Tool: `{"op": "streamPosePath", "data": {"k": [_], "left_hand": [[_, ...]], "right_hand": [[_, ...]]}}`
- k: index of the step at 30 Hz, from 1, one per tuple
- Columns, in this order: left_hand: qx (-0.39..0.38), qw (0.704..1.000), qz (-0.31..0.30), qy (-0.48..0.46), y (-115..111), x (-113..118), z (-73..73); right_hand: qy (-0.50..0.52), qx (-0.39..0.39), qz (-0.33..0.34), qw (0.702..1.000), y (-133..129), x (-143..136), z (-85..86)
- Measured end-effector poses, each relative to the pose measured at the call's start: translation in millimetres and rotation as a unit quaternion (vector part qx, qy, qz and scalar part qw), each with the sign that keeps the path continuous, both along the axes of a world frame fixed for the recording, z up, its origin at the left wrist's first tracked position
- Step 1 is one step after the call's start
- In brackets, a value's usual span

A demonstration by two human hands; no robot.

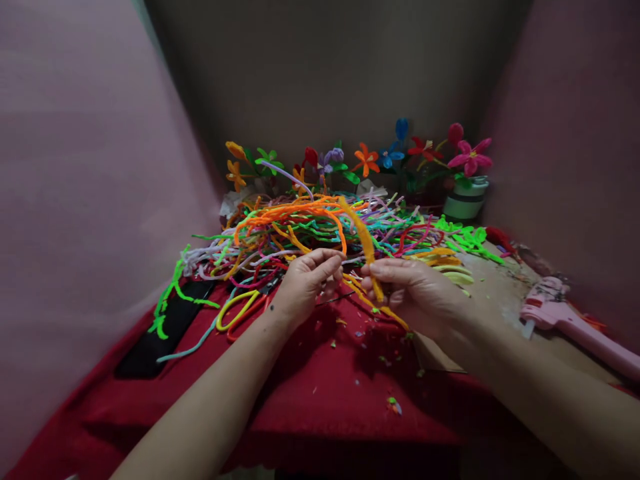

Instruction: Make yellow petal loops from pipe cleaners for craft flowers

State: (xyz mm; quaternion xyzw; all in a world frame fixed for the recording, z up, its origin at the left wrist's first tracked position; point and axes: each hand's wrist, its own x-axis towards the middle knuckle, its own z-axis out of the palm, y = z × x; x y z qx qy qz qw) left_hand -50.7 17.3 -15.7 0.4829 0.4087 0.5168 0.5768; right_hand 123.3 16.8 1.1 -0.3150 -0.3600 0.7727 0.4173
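Note:
My right hand (407,283) pinches a yellow-orange pipe cleaner (364,233), thick and fuzzy, which stands up from the fingers and leans to the left at its top. Just to its left, my left hand (316,273) has thumb and forefinger pressed together; whatever lies between them is too small or hidden to make out. Behind both hands spreads a heap of coloured pipe cleaners (310,227), with a bundle of orange ones (285,212) on top. More yellow-orange pipe cleaners (395,317) lie on the red cloth (320,393) below my hands.
Scissors with yellow and orange handles (237,310) and a black phone (160,340) lie at left. On the right are a pink glue gun (565,317), a cardboard sheet (493,293) and bright green pieces (467,239). Pipe-cleaner flowers (367,160) and a pale green pot (465,200) stand behind.

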Motion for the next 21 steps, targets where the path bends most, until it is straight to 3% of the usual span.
{"op": "streamPosePath", "data": {"k": [4,7,11,14,18,21], "left_hand": [[-0.013,0.997,0.025,0.065,5.3,-0.6,-4.6],[0.004,0.997,0.046,0.066,10.1,2.8,-0.7],[0.013,0.996,0.070,0.048,18.3,6.6,17.4],[0.015,0.998,0.034,0.042,22.0,8.8,26.4],[0.027,0.998,-0.008,0.051,19.2,16.7,23.7],[0.045,0.996,0.039,0.067,13.6,26.0,19.8]], "right_hand": [[0.024,0.041,-0.045,0.998,10.0,11.6,12.9],[0.010,0.053,-0.058,0.997,15.9,3.1,12.5],[0.015,0.064,-0.042,0.997,22.5,-14.3,7.3],[0.018,0.068,-0.048,0.996,27.4,-18.3,2.0],[-0.015,0.086,-0.043,0.995,29.8,-15.6,-11.0],[-0.051,0.112,-0.052,0.991,26.9,-14.3,-20.8]]}}
